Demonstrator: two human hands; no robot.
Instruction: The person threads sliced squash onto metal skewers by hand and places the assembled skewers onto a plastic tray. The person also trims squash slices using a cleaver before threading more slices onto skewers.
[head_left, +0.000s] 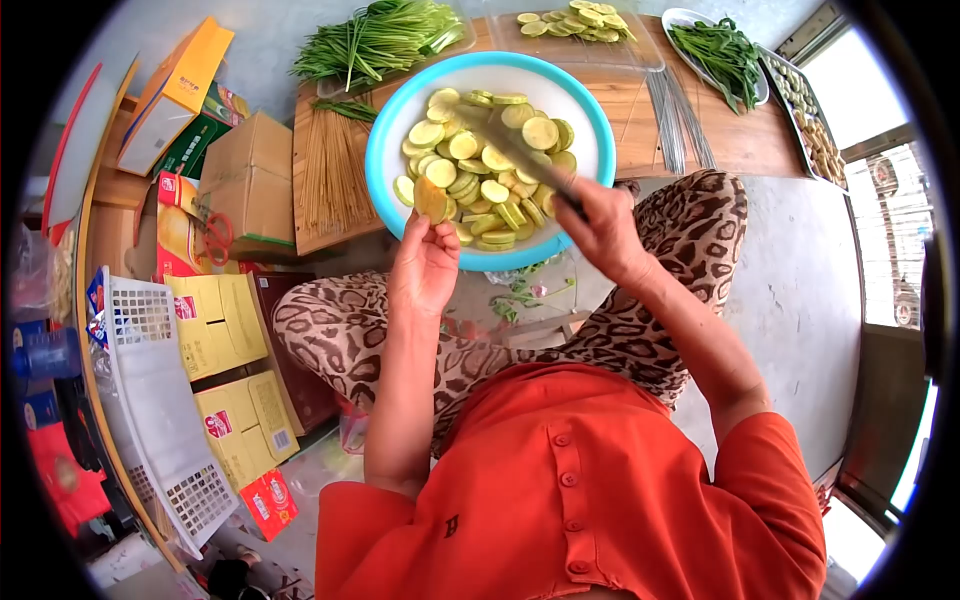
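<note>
A wide white basin with a blue rim (376, 150) holds many round zucchini slices (485, 190), pale green-yellow with green skin. Over its near left side, my left hand (425, 265) pinches a yellowish zucchini piece (431, 200) between thumb and fingertips. My right hand (610, 235) is wrapped around the dark handle of a kitchen knife (520, 155). The broad blade slants up and left above the slices, slightly blurred, its tip toward the far left of the basin.
The wooden table (640, 110) bears green chives (380, 40), thin wooden skewers (335, 180), metal skewers (678, 120), a tray of zucchini slices (580, 22), leafy greens (715, 55) and a tray of small skewered items (805, 115). Cardboard boxes (245, 175) and a white plastic basket (150, 380) stand left.
</note>
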